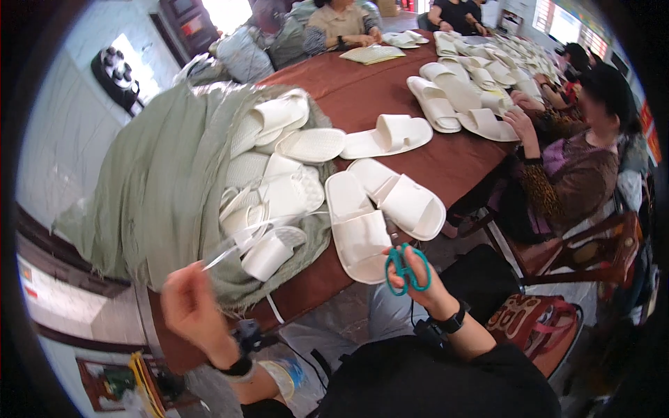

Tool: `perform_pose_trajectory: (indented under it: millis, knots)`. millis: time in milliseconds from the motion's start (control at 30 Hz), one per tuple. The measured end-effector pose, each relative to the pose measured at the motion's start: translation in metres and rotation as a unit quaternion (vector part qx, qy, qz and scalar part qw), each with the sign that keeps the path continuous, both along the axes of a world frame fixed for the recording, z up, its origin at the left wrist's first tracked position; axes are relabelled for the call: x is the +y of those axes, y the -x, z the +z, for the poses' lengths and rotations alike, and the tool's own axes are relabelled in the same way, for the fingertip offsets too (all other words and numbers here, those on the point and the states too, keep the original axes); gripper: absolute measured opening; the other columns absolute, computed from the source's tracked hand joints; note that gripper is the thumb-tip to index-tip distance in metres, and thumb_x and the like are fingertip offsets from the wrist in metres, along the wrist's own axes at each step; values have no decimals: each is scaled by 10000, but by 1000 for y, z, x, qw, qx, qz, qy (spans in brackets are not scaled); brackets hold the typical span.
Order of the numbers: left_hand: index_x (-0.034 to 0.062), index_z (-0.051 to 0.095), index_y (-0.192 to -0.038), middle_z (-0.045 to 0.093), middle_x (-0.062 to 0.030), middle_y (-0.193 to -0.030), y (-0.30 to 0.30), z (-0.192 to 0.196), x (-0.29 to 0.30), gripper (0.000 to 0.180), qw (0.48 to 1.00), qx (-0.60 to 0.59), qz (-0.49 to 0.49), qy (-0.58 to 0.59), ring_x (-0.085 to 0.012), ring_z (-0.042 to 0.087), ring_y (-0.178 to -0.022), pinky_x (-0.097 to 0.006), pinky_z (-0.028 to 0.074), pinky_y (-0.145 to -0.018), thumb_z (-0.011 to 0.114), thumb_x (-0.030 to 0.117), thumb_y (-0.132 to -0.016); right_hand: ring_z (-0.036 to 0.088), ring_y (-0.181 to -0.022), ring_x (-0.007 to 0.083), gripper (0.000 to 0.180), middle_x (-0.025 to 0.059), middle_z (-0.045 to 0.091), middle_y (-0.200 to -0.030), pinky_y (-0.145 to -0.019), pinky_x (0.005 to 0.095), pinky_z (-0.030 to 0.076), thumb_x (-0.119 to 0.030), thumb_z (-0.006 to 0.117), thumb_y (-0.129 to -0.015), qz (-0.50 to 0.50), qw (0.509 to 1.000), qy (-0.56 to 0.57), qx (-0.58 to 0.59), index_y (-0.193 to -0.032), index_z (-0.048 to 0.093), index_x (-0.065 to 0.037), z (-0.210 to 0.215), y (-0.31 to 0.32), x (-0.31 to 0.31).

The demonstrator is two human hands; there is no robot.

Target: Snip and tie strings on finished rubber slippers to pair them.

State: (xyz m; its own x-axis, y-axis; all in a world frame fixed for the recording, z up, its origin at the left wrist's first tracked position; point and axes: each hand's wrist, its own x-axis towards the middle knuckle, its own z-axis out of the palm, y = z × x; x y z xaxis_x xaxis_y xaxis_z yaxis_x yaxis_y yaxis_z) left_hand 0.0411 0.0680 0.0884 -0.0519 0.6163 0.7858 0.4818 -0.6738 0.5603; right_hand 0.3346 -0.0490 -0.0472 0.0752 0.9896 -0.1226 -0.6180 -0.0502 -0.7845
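My right hand point(418, 275) grips green-handled scissors point(406, 268), their blades pointing up at a white slipper point(357, 230) at the near edge of the brown table point(362, 97). A second white slipper point(404, 198) lies beside it. My left hand point(191, 303) is raised at the lower left, pinching a thin clear plastic strip point(240, 244) that runs up toward a heap of white slippers point(275, 174) spilling from a grey-green sack point(164, 181).
More white slippers point(453, 90) lie in rows along the far side of the table. A seated person point(571, 167) at the right handles one; other people sit at the far end. A wooden chair point(592, 251) and a patterned bag point(536, 320) stand at the right.
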Motion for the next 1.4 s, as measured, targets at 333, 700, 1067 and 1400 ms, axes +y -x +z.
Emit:
perform_pose_trajectory:
  millis: [333,700,1067,1400]
  knots:
    - [-3,569,-990,522,-15,-765,255,-29,-169,125,913,-300,275,-12,-50,395,-601,-184,314,-514,569,93,-910,444,-525,68,532,9,543,-744,-484,194,302,-449,441,-945,-122,989,50,-64,-1171,497,29,-3,-32,-8]
    - [74,614,-903,586,18,-729,347,-153,-268,104,803,-293,510,101,-20,416,-547,-189,277,-460,643,167,-866,424,-527,64,560,38,550,-805,-467,177,310,-426,401,-968,-36,995,-42,-81,-1295,390,28,0,-54,21]
    - [13,616,-875,634,-51,-717,380,-332,-244,104,723,-323,521,319,-82,478,-477,-229,371,-417,621,116,-860,409,-515,60,623,27,512,-789,-459,181,305,-458,420,-953,-117,982,-4,-145,-1315,346,42,13,-55,1]
    - [-23,599,-938,643,-86,-718,394,-437,-248,168,673,-353,511,401,-126,556,-512,-254,421,-422,629,102,-829,402,-566,51,588,12,491,-830,-484,190,296,-437,429,-956,-71,981,-7,-181,-1321,373,21,22,-50,-4]
